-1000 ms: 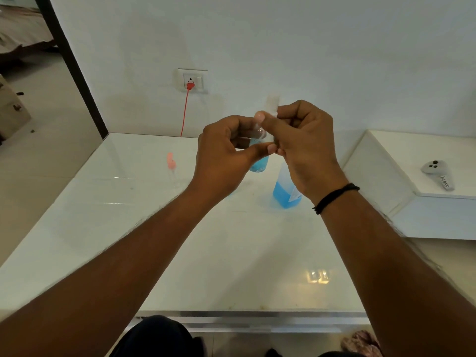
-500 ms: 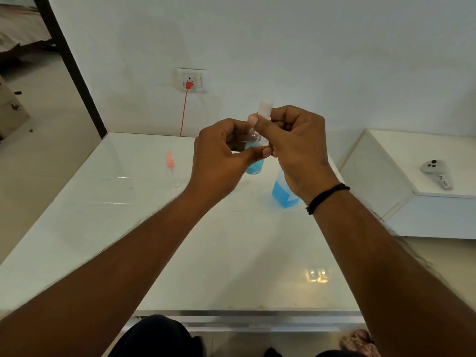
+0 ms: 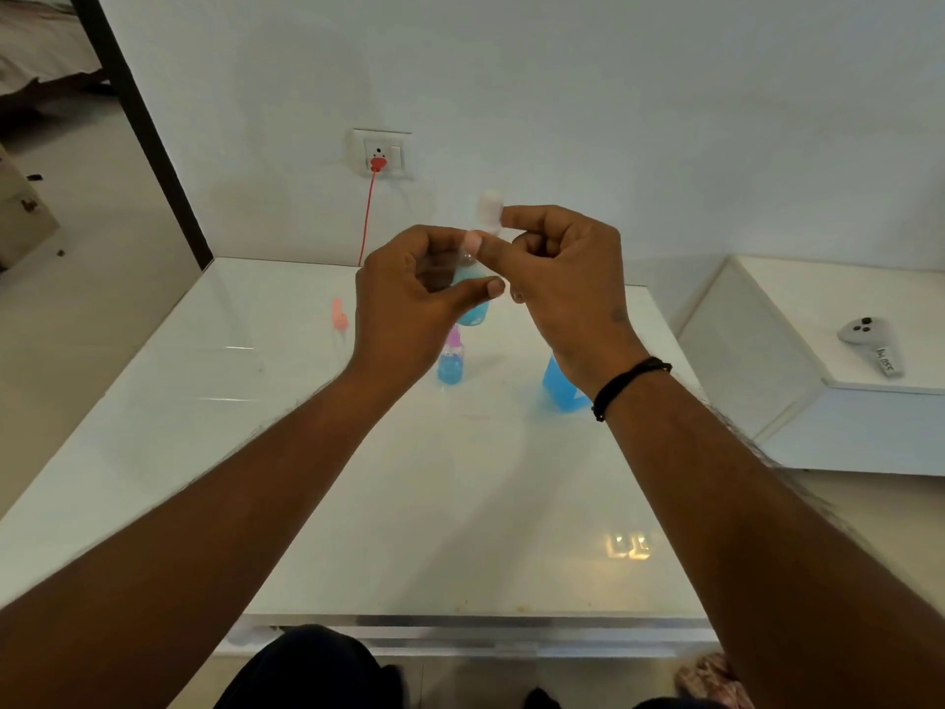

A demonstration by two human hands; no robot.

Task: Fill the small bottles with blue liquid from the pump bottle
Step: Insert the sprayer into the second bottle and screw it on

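While we are holding both hands up over the white counter [image 3: 419, 504], our left hand [image 3: 409, 304] is curling round a small clear bottle [image 3: 473, 299], the thumb lying across its front and the fingers wrapping behind it. Blue liquid is filling the bottle's lower part, and its neck is pointing up between our two hands. Our right hand [image 3: 562, 284] is pinching a white cap [image 3: 489, 212] between thumb and forefinger, with the cap sitting just above the bottle's neck; we cannot tell whether cap and neck are touching. The two hands are close together, thumb tips nearly meeting.

Below our left hand, a second small bottle [image 3: 451, 363] with a pink top is standing upright on the counter, holding blue liquid. To its right, the pump bottle [image 3: 560, 388] of blue liquid is standing on the counter, its upper part hidden behind our right wrist, which is wearing a black band [image 3: 631, 386]. A pale orange piece [image 3: 338, 314] is lying further left on the counter, too blurred to name. On the wall, a red plug with its cord [image 3: 376, 166] is sitting in a socket, and a grey controller [image 3: 869, 345] is resting on a white ledge at the right.
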